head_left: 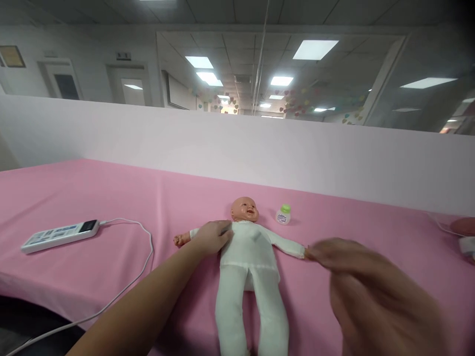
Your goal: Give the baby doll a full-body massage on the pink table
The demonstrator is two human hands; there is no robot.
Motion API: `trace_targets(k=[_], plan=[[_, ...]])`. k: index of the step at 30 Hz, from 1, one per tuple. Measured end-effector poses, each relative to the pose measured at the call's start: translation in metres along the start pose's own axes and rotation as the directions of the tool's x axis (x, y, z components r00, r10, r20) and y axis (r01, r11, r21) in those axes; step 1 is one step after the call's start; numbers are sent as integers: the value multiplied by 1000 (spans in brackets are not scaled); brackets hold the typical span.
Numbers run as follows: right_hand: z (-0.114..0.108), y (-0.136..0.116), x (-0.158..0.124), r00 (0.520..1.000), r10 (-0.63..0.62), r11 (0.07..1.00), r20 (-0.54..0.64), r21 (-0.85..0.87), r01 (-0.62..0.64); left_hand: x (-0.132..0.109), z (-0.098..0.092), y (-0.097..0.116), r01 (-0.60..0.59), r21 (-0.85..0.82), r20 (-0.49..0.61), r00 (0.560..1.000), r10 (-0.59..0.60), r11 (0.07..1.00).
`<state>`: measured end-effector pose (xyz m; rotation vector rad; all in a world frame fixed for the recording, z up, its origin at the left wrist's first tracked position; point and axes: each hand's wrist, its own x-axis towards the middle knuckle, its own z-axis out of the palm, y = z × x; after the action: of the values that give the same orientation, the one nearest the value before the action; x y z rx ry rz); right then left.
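A baby doll (pixel 248 247) in a white top and trousers lies on its back, arms spread, its bald head away from me. My left hand (pixel 212 237) rests on the doll's upper arm and shoulder at the left, thumb and fingers a little apart over the edge of its chest. Large and blurred in the right foreground is my right hand (pixel 374 291). Its fingertips overlap the doll's small hand at the right; whether they grip it I cannot tell. Beside the doll's head stands a small clear bottle (pixel 283 216) with a green cap.
Pink cloth (pixel 159 198) covers the table. At the left lies a white power strip (pixel 61 236), its cable (pixel 141 272) running toward the front edge. A low white partition (pixel 208 148) stands behind. Partly visible objects (pixel 465 235) sit at the right edge.
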<state>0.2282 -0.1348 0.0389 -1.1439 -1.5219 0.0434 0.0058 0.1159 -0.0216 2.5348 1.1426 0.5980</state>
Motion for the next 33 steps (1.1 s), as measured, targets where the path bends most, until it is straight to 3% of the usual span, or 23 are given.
trace_targets(k=[2,3,5,7,10,12,15,17,24,29,33], plan=[[6,23,27,987,133,988,87,-90,-125,-4,-11,-7,77,18,-21,997,-77,997],[6,38,39,954,232,965,190,-165,-202,-6,-18,-12,120,39,-31,992,-119,992],[2,73,57,832,439,881,338,-343,-326,-12,-32,-23,146,115,-29,989,-144,983],[-6,108,65,713,589,784,380,-484,-390,-18,-45,-38,131,203,11,991,-136,971],[-12,149,62,573,668,732,475,-557,-391,-25,-56,-60,171,275,116,971,-209,946],[-12,165,56,576,661,742,481,-536,-403,-29,-57,-73,222,288,110,959,-262,932],[-10,178,49,643,626,765,442,-510,-393,-33,-54,-86,299,245,46,947,-319,922],[-13,183,47,658,626,758,419,-524,-387,-35,-53,-90,343,221,8,935,-354,913],[-35,210,38,632,681,720,370,-495,-487,-35,-51,-93,452,135,13,889,-458,882],[-39,211,38,625,695,707,355,-493,-506,-35,-50,-90,493,1,-83,867,-491,870],[-43,205,40,613,689,712,387,-198,-674,-34,-46,-86,474,-262,-156,839,-521,841]])
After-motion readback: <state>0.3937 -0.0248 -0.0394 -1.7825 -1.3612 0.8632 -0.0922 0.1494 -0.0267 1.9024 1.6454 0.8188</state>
